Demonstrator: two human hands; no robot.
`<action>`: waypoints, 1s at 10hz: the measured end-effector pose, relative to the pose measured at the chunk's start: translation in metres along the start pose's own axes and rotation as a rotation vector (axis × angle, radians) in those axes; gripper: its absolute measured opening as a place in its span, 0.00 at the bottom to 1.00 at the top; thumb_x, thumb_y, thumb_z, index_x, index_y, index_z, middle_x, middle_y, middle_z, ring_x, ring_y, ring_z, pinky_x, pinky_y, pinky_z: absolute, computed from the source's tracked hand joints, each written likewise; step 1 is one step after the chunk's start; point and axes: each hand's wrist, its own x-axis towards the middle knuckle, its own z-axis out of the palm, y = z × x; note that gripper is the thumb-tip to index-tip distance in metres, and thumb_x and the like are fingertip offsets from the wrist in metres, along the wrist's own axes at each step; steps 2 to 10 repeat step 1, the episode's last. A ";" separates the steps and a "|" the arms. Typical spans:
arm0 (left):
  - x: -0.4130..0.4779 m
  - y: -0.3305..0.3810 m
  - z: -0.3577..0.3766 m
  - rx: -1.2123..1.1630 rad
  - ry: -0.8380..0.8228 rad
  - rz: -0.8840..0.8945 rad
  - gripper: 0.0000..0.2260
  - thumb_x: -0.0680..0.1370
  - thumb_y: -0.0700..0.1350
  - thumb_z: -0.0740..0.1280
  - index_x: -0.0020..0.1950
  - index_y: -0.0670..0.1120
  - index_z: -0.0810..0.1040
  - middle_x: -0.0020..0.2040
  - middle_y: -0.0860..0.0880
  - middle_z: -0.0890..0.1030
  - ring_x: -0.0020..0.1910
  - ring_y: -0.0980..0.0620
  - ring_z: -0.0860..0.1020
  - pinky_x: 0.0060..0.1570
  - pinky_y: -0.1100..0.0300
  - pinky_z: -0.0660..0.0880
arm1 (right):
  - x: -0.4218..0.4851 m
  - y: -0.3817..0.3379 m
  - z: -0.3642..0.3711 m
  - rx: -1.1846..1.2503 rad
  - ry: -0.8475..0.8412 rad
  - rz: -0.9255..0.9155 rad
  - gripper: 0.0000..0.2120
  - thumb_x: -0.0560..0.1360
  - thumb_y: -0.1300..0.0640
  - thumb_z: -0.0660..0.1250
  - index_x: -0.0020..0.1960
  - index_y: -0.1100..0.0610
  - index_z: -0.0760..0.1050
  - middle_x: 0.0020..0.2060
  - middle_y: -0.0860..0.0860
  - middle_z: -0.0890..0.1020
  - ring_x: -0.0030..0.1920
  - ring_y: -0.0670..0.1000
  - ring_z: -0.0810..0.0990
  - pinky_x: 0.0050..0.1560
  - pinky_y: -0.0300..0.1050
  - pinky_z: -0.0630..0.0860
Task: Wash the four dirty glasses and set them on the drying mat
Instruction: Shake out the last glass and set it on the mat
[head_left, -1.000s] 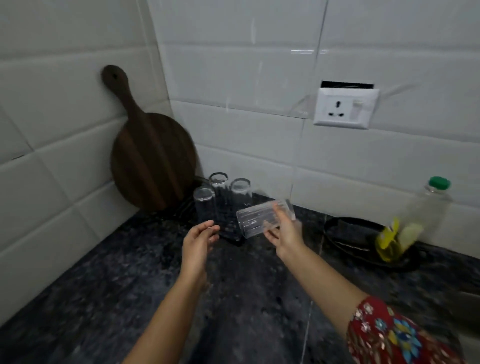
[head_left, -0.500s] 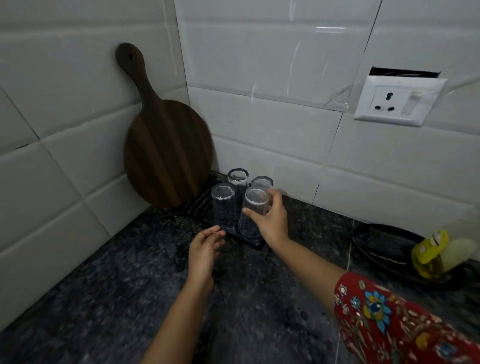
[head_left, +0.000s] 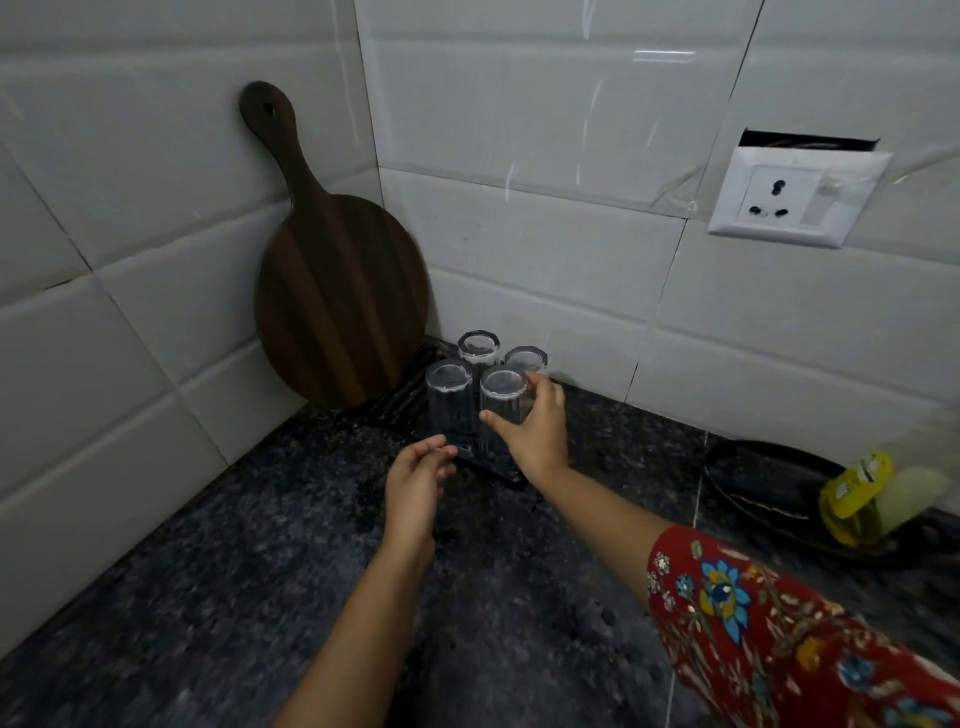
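Note:
Several clear ribbed glasses stand upside down in a tight cluster on the dark ridged drying mat (head_left: 400, 400) in the counter's corner. My right hand (head_left: 537, 434) grips the front right glass (head_left: 501, 405), thumb on its near side and fingers round its far side. The front left glass (head_left: 448, 397), the back left glass (head_left: 478, 351) and the back right glass (head_left: 525, 361) stand free. My left hand (head_left: 415, 480) hovers just in front of the mat with loosely curled fingers and holds nothing.
A round dark wooden cutting board (head_left: 337, 291) leans in the tiled corner behind the mat. A black pan (head_left: 763, 478) and a yellow-labelled bottle (head_left: 862, 499) sit at the right. A white wall socket (head_left: 795, 200) is above. Dark speckled counter (head_left: 260, 571) spreads in front.
My right hand brought the glass from lying sideways in the air down onto the mat, upside down beside the other three. My left hand stayed near the mat's front edge.

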 end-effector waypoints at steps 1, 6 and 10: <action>-0.006 0.007 0.005 -0.003 -0.021 0.051 0.09 0.80 0.42 0.64 0.59 0.45 0.77 0.50 0.49 0.83 0.45 0.54 0.79 0.42 0.62 0.72 | -0.005 -0.004 -0.009 0.028 0.000 0.036 0.32 0.67 0.51 0.77 0.67 0.56 0.67 0.62 0.52 0.71 0.60 0.49 0.74 0.61 0.43 0.73; -0.006 0.007 0.005 -0.003 -0.021 0.051 0.09 0.80 0.42 0.64 0.59 0.45 0.77 0.50 0.49 0.83 0.45 0.54 0.79 0.42 0.62 0.72 | -0.005 -0.004 -0.009 0.028 0.000 0.036 0.32 0.67 0.51 0.77 0.67 0.56 0.67 0.62 0.52 0.71 0.60 0.49 0.74 0.61 0.43 0.73; -0.006 0.007 0.005 -0.003 -0.021 0.051 0.09 0.80 0.42 0.64 0.59 0.45 0.77 0.50 0.49 0.83 0.45 0.54 0.79 0.42 0.62 0.72 | -0.005 -0.004 -0.009 0.028 0.000 0.036 0.32 0.67 0.51 0.77 0.67 0.56 0.67 0.62 0.52 0.71 0.60 0.49 0.74 0.61 0.43 0.73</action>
